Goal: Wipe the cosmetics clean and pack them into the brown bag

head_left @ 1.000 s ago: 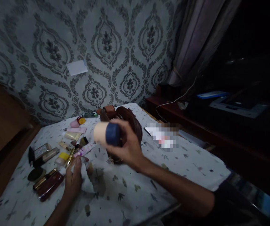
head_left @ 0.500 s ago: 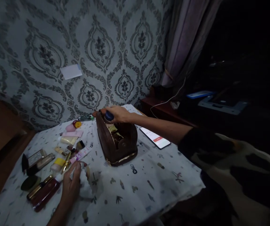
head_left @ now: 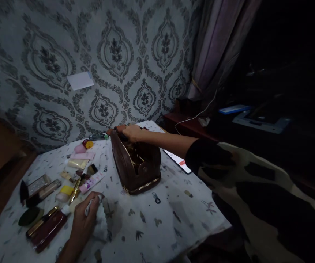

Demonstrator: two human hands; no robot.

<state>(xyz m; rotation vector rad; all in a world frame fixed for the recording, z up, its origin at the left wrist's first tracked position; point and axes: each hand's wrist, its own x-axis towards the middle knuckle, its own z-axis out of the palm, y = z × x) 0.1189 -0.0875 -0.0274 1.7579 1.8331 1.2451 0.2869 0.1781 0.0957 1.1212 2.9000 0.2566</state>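
Note:
A brown zippered makeup bag stands unzipped on the table, with yellowish items dimly visible inside. My right hand reaches into its far end, fingers curled downward. Its fingertips, and whatever they grip, are hidden by the bag's wall and shadow. Lower left, my left hand is closed on a crumpled white cloth, which hangs against the tabletop. Beside that hand lie a pink printed tube, a yellow-labelled jar and a dark red case.
Several more cosmetics lie at left, among them a cream tube and a pink sponge. A lit phone rests right of the bag, partly under my right arm. A patterned cloth covers the table; wallpaper rises behind.
My right hand has sunk slightly deeper into the bag, and the dark blue rounded object it held is no longer clearly visible. My left hand keeps the cloth, moving little.

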